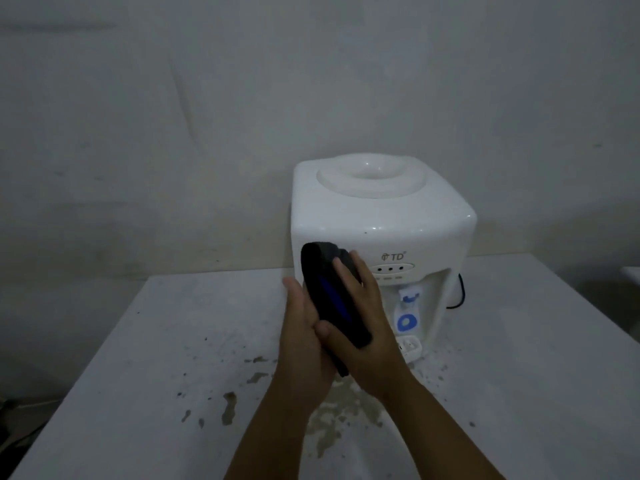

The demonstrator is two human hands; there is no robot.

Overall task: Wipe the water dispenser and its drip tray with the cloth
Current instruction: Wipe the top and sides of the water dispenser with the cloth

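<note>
A white water dispenser (381,216) stands on a white table, its round bottle seat on top and a blue tap (408,299) in the front recess. Below the tap sits the small white drip tray (411,348). In front of the dispenser's left front corner both hands hold a dark cloth (327,289) with a blue stripe, folded and upright. My left hand (301,334) lies flat against the cloth's left side with straight fingers. My right hand (367,327) grips it from the right, thumb across the near face, fingers along the far edge. The cloth hides the dispenser's lower left front.
The white table (156,358) has dark specks and brownish worn patches in front of the dispenser. A black cable (460,296) hangs at the dispenser's right side. A plain grey wall rises right behind. The table's left edge drops to a dark floor.
</note>
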